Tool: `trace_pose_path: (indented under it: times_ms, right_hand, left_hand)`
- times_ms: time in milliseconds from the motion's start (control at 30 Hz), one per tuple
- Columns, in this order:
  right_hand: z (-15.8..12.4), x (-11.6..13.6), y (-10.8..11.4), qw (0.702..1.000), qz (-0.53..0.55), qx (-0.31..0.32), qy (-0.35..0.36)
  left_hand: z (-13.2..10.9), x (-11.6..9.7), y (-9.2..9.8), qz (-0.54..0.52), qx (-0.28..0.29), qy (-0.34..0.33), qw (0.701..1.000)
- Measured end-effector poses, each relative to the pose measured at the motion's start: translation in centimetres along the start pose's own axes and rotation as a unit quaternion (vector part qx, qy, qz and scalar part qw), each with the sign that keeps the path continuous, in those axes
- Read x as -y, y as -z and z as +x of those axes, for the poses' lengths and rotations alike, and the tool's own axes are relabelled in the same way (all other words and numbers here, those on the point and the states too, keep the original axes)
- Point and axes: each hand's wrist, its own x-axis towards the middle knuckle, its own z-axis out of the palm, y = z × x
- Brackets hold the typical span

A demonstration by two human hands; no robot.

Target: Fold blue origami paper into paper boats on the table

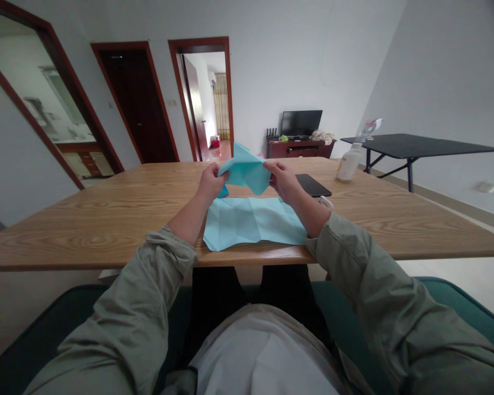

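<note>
Between my two hands, raised over the table, is a folded piece of light blue paper point(247, 171). My left hand point(212, 182) pinches its left end, thumb on top. At its right corner my right hand point(283, 180) grips it with fingers closed. Below them a larger creased sheet of light blue paper point(253, 222) lies on the table near the front edge, its fold lines showing. A small darker blue piece point(223, 191) sits just behind that sheet, partly hidden by my left hand; its kind is unclear.
The wooden table point(107, 219) spans the view. A dark flat tablet-like object point(313, 185) lies behind my right forearm, a white cable point(326, 202) near it. A whitish bottle point(349, 163) stands farther right. Beyond are a black folding table point(415, 145) and a television point(301, 124).
</note>
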Motion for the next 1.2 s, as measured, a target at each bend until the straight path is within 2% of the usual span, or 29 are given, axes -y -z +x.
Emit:
trace_pose_path:
  times_ms: [133,333,567,800,900,1000,1067,1200]
  right_hand:
    - [-0.1,0.1,-0.1,1.000,0.005,0.008,0.004]
    - [-0.3,0.2,-0.3,0.999,0.004,0.033,0.001]
    - [-0.1,-0.6,-0.4,0.996,-0.042,0.074,0.015]
    - [-1.6,0.3,-1.9,0.993,-0.037,0.115,0.019]
    - [-1.7,0.0,-2.2,0.989,-0.061,0.129,0.039]
    - [-1.1,-0.8,-1.7,0.987,-0.112,0.100,0.056]
    - [-0.6,-1.3,-1.2,0.987,-0.133,0.066,0.061]
    - [0.0,-1.7,-0.6,0.992,-0.109,0.038,0.045]
  left_hand:
    - [-0.1,-0.2,0.0,0.004,0.004,-0.005,1.000]
    - [-0.4,-0.6,-0.3,-0.014,0.015,0.025,0.999]
    - [-0.6,-1.4,-0.3,0.019,0.007,-0.005,1.000]
    - [-0.6,-1.5,-0.5,0.011,-0.048,-0.021,0.999]
    - [-0.6,-1.5,-0.9,-0.022,-0.009,0.001,1.000]
    - [-0.7,-1.7,-1.0,-0.025,0.041,-0.012,0.999]
    - [-0.7,-1.8,-1.0,-0.020,0.049,-0.017,0.998]
    - [-1.0,-2.0,-0.7,-0.074,0.058,0.032,0.995]
